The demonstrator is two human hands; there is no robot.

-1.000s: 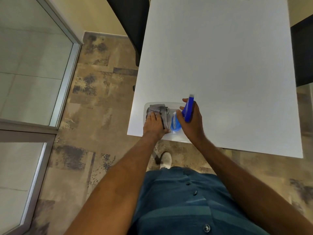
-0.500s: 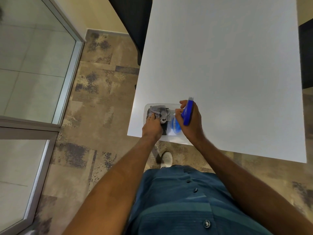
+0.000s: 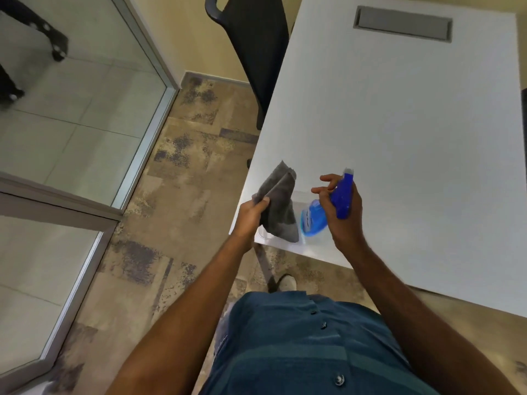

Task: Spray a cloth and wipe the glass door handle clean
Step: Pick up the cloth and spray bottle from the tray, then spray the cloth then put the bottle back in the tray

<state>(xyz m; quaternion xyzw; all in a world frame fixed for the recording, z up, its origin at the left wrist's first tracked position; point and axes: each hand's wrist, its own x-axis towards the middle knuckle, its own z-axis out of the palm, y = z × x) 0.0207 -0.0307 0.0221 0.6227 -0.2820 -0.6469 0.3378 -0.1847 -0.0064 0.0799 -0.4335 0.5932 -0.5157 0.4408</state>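
My left hand (image 3: 251,216) grips a grey cloth (image 3: 281,203), which hangs raised above the near left corner of the white table (image 3: 399,132). My right hand (image 3: 340,212) holds a blue spray bottle (image 3: 328,208) just right of the cloth, its blue trigger head on top and the clear body of blue liquid below. Under the cloth lies a clear tray (image 3: 263,233), mostly covered. The glass door (image 3: 57,109) with its metal frame is at the left; no handle shows.
A black office chair (image 3: 256,47) stands at the table's left side. A grey cable hatch (image 3: 402,22) is set into the far tabletop. Patterned carpet (image 3: 185,178) lies between the table and the glass. My shoe (image 3: 286,282) shows below the table edge.
Both hands have lifted off the tray: the left raised the cloth, which now hangs unfolded, and the right raised the spray bottle. The view tilted upward, showing more of the chair and table.
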